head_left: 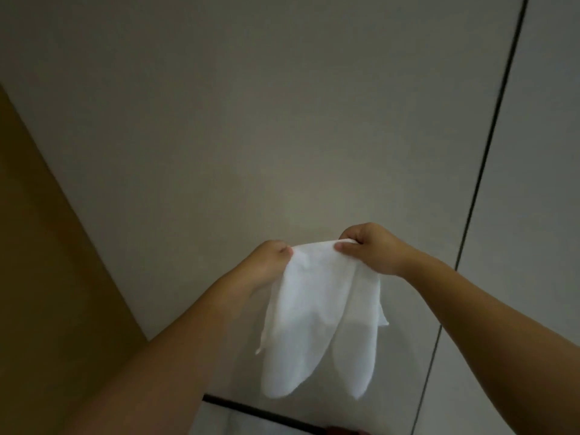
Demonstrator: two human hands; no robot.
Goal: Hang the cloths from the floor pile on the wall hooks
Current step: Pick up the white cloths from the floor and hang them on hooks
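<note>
A white cloth point(317, 312) hangs in front of a pale grey wall point(282, 120), drooping in two rounded folds. My left hand point(270, 262) pinches its top edge at the left. My right hand point(370, 249) pinches the same edge at the right, thumb on the near side. Both forearms reach up from the bottom of the view. No wall hook and no floor pile shows in this view.
A brown panel point(47, 262) runs along the left side. A thin dark vertical seam point(483, 171) splits the wall at the right. A dark strip point(257, 412) crosses the bottom, at the foot of the wall.
</note>
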